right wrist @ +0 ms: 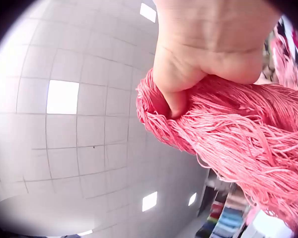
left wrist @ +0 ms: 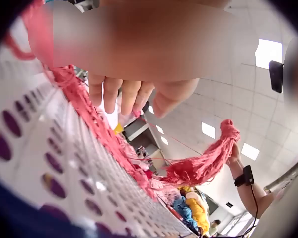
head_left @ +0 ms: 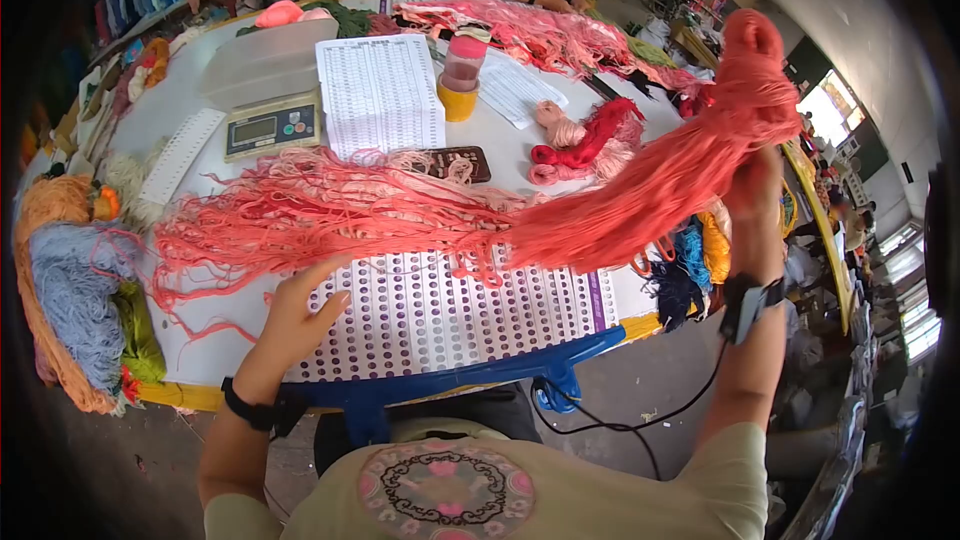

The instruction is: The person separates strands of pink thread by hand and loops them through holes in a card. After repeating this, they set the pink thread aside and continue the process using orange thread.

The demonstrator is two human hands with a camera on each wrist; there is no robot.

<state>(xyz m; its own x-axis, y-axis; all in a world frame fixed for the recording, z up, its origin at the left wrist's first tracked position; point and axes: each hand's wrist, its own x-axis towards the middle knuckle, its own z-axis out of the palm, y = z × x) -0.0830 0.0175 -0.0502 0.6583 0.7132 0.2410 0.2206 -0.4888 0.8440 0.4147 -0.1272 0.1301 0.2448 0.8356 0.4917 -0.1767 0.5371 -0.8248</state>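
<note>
Fingers loosely extended, the left hand [head_left: 292, 315] is above the white table [head_left: 512, 155], near tangled coral strands [head_left: 330, 202]; the right hand [right wrist: 208, 59] clamps an uplifted coral skein [head_left: 660, 175], thumb in its looped end, seen only from the right wrist.

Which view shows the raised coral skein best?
The head view: the raised coral skein shows large, along its length. The left wrist shows it small and distant; the right wrist shows it close up in the right hand, but cropped.
</note>
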